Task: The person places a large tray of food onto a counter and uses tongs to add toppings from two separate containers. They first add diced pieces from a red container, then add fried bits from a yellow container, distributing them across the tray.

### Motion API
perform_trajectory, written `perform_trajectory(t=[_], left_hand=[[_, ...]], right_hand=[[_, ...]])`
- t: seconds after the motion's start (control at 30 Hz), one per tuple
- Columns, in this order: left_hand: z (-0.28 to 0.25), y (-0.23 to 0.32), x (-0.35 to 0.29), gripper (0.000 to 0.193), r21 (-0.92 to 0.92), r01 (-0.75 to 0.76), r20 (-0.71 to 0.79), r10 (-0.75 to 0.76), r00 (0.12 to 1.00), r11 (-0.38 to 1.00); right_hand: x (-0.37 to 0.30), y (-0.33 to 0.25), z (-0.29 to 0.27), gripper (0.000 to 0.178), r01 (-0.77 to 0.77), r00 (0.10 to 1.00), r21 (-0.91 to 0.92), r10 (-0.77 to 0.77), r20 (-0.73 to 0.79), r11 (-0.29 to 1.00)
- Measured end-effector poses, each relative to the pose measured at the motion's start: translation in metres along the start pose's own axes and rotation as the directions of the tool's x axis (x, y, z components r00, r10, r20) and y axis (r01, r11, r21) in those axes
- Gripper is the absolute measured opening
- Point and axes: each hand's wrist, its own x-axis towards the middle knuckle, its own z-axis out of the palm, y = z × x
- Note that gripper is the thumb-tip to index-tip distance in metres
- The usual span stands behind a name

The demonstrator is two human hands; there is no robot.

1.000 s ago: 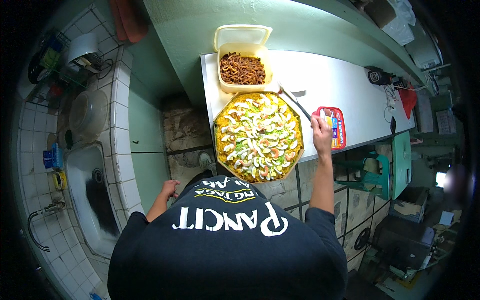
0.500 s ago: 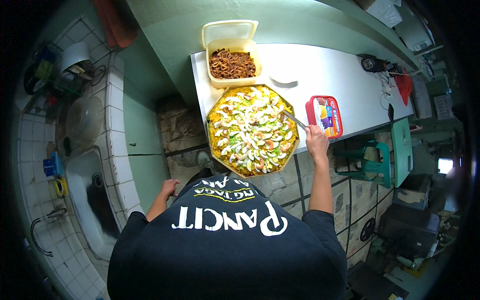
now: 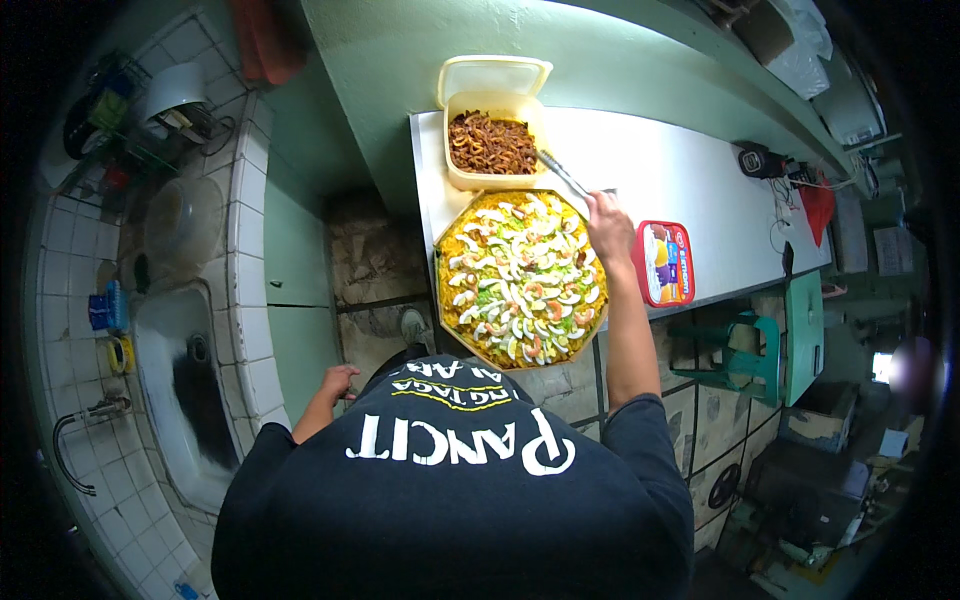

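My right hand (image 3: 610, 225) is closed around slim metal tongs (image 3: 568, 175). Their tip reaches the right edge of a cream plastic container (image 3: 495, 182), which holds brown, strip-like food (image 3: 490, 143). Below the container lies an octagonal tray (image 3: 437, 290) of yellow noodles topped with egg slices, shrimp and green shreds (image 3: 520, 280). My right forearm passes along the tray's right side. Well away from the food, my left hand (image 3: 342, 382) hangs low beside my body, fingers loosely bent and apart, with nothing visible in it.
A red tub (image 3: 664, 265) with a printed lid stands right of my forearm on the white table (image 3: 700, 190). The container's lid (image 3: 495, 78) leans open against the wall. A green plastic chair (image 3: 745, 355) is at the right, a tiled sink (image 3: 165, 300) at the left.
My right hand has carried the tongs up from the noodle tray's right edge to the cream container. The view has shifted slightly; my left hand stays low.
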Motion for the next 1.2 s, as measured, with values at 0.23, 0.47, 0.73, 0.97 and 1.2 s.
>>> perform_trajectory(t=[0.23,0.47,0.73,0.97,1.2], left_hand=[[-0.022,0.009,0.012,0.024,-0.081,-0.009,-0.012,0.008,1.0,0.997],[-0.049,-0.011,0.018,0.023,-0.031,0.053,-0.014,-0.054,0.998,0.998],[-0.069,0.017,0.051,0.022,-0.083,0.12,0.006,-0.12,0.993,0.989],[-0.033,0.069,0.042,0.021,0.043,-0.084,0.064,0.081,0.995,0.996],[-0.01,0.001,0.032,0.021,0.214,-0.209,0.108,0.19,0.976,0.954]], right_hand=[[0.085,-0.037,0.077,0.024,0.081,0.984,-0.214,-0.044,0.173,0.974],[0.103,-0.044,0.06,0.03,-0.049,0.972,-0.199,0.093,0.216,0.979],[0.059,-0.035,0.019,0.028,-0.131,0.984,-0.032,0.134,0.119,0.991],[0.006,-0.01,-0.02,0.025,-0.119,0.993,0.094,0.118,0.014,0.988],[-0.121,0.061,-0.108,0.025,-0.185,0.978,0.033,0.188,-0.086,0.982]])
